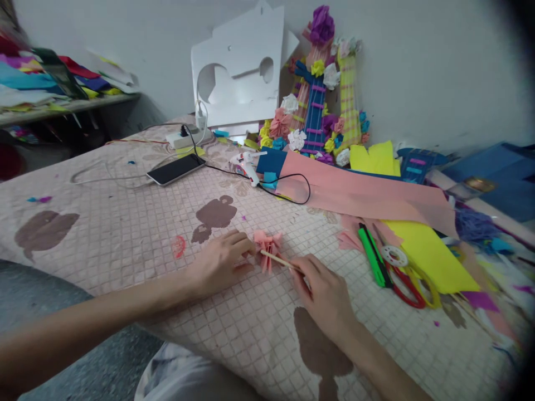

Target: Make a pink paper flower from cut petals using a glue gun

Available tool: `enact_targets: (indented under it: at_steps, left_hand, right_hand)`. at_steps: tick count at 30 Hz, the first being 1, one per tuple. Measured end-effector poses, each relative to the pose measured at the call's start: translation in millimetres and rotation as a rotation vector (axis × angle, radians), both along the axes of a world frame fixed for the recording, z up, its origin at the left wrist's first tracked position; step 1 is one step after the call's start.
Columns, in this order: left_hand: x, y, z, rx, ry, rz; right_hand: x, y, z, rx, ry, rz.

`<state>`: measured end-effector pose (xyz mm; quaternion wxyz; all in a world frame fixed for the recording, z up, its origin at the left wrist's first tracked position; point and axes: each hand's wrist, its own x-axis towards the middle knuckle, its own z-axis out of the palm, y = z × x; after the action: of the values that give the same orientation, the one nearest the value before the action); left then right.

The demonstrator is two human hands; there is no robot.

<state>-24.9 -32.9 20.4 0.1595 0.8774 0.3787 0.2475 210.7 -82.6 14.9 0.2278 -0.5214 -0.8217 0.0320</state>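
Observation:
A small ruffled pink crepe paper flower [267, 248] lies on the patterned tablecloth in front of me. My left hand [223, 260] is just left of it, fingers curved and thumb apart, with the fingertips close to the paper's edge; whether they touch it I cannot tell. In my right hand [321, 287] a thin wooden stick [276, 258] is pinched between thumb and fingers. It points left, and its tip rests at the middle of the pink paper.
Beyond my hands are a glue gun [247, 166] with its black cord, a phone [176, 169] and a power strip [190, 137]. To the right lie a green utility knife [373, 255], scissors [405, 285], pink paper [363, 192] and yellow paper [432, 256]. Decorated paper guitars [315, 114] lean on the wall.

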Motion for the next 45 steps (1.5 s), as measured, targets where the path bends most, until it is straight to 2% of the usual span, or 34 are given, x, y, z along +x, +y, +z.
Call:
enact_targets:
  at_steps: [6, 11, 21, 32, 38, 45]
  left_hand:
    - [3, 1, -4.8, 0.279, 0.078, -0.147]
    - [4, -1, -11.7, 0.387, 0.092, -0.170]
    - [3, 2, -12.5, 0.356, 0.051, -0.206]
    - [6, 3, -14.2, 0.404, 0.041, -0.218]
    - [7, 4, -14.5, 0.406, 0.034, -0.243]
    - [8, 4, -15.6, 0.394, 0.020, -0.252]
  right_hand:
    - [-6, -2, -3.6, 0.072, -0.129, 0.043]
    - [-11, 0, -1.7, 0.114, -0.220, 0.040]
    - [-15, 2, -0.6, 0.181, -0.167, 0.107]
    - [-26, 5, -2.0, 0.213, -0.092, 0.108]
    - [-31, 5, -7.0, 0.199, -0.140, 0.086]
    - [-29, 7, -8.4, 0.264, -0.150, 0.096]
